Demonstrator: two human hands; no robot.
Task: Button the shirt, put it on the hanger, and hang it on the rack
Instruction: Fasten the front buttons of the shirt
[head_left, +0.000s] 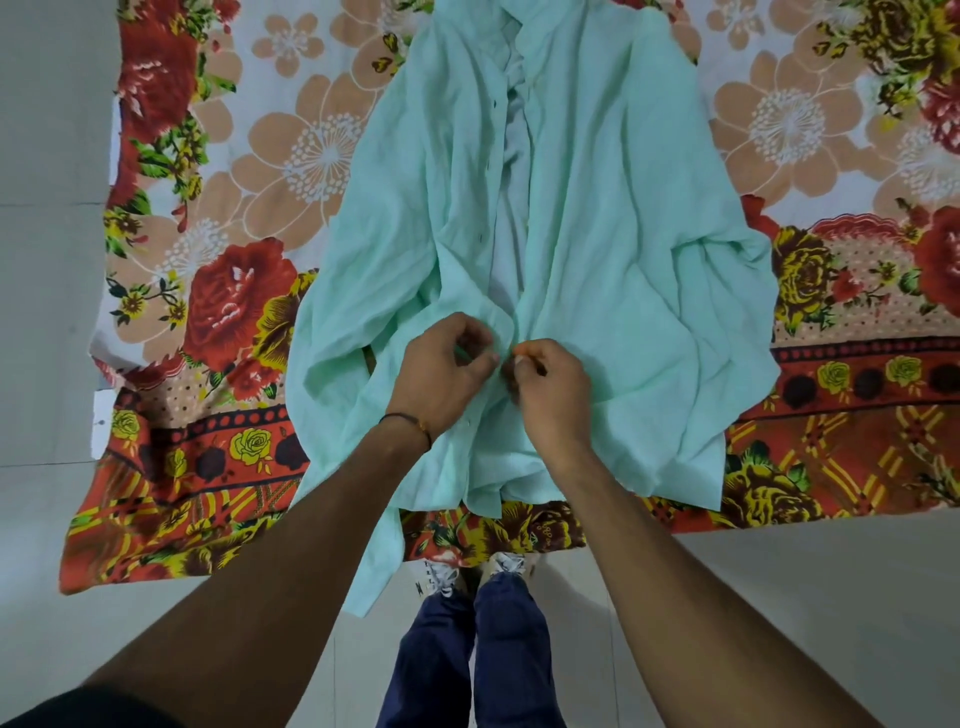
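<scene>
Shirt (597, 208), mint green, lies front-up on a floral bedsheet (291, 156), collar away from the person, hem at the near edge, one tail hanging over that edge. Front is open from the collar down to the hands, with paler inside cloth showing in the gap. Below the hands the two fronts overlap, and one small white button (467, 423) is visible there. Left hand (447, 369): grip pinched on the edge of the left-side front panel, thumb and forefinger curled. Right hand (553, 387): grip pinched on the edge of the right-side panel, fingertips just beside the left hand's. Dark thread band (410, 420) on the left wrist. Navy trousers (467, 649) and pale shoes (506, 564) below, on grey floor (805, 597).
</scene>
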